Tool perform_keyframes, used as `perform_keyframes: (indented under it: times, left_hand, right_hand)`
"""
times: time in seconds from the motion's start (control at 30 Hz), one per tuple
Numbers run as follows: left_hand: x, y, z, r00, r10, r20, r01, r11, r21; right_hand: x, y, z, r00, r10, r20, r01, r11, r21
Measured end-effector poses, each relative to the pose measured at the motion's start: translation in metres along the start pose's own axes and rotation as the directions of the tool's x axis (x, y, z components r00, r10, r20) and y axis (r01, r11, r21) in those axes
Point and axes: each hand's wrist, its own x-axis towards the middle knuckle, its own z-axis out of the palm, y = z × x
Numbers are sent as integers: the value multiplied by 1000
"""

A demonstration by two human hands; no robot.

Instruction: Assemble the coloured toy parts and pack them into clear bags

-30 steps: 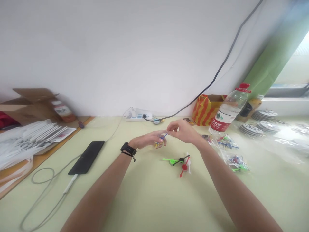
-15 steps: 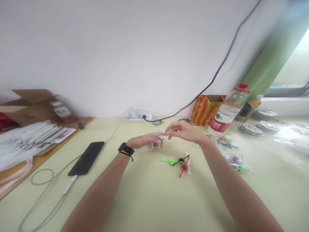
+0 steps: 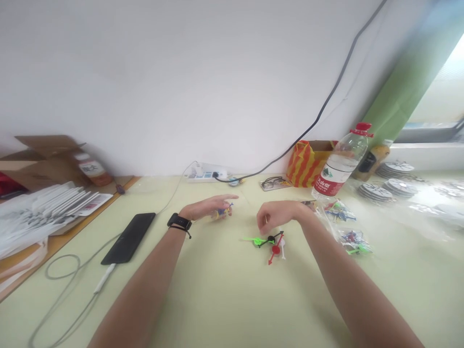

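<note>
My left hand (image 3: 206, 209) is half-curled around small blue and yellow plastic arrow pointers (image 3: 223, 211), its upper fingers reaching to the right. A black band circles that wrist. To the right, my right hand (image 3: 277, 215) bends downward with its fingertips pinched; a tiny pale bit shows between them, too small to name. Just below it on the table lie loose arrow-shaped pointers: a green pointer (image 3: 257, 241), a black pointer (image 3: 271, 239), a red pointer (image 3: 276, 250) and a white pointer (image 3: 283, 246), overlapping in a cluster.
A black phone (image 3: 128, 238) with a cable lies left. Right stand a large water bottle (image 3: 333, 169), bags of coloured pointers (image 3: 355, 240) and stacked white discs (image 3: 376, 192). Glasses (image 3: 274, 183) and a power strip (image 3: 206, 176) sit near the wall.
My right hand has drawn away from my left hand and come down toward the pointers on the table. My left hand has shifted slightly left, still holding the blue and yellow pointers.
</note>
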Motion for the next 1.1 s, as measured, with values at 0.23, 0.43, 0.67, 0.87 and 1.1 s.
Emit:
perform_keyframes:
  times: [0.23,0.43,0.67,0.87,1.1]
  left_hand:
    - [0,1,1,1000,2,6,-2,1000,7]
    - [3,1,2,999,34,23,-33,999,-13]
    - [0,4,3,999,36,11,-36,999,-24]
    - [0,4,3,1000,17,8,-17,1000,-10]
    - [0,3,1,1000,21,12,-21,1000,-15]
  right_hand:
    - [17,-8,17,975,150,164,-134,986,-102]
    - [15,-9,17,989,98,109,-89,993,-83]
    - [17,-10,18,990,80,114,-70,994,-89]
    - [16,-13,17,997,54,58,-48,994,-95]
    - [22,-24,26,991,113,69,-101,982,-162]
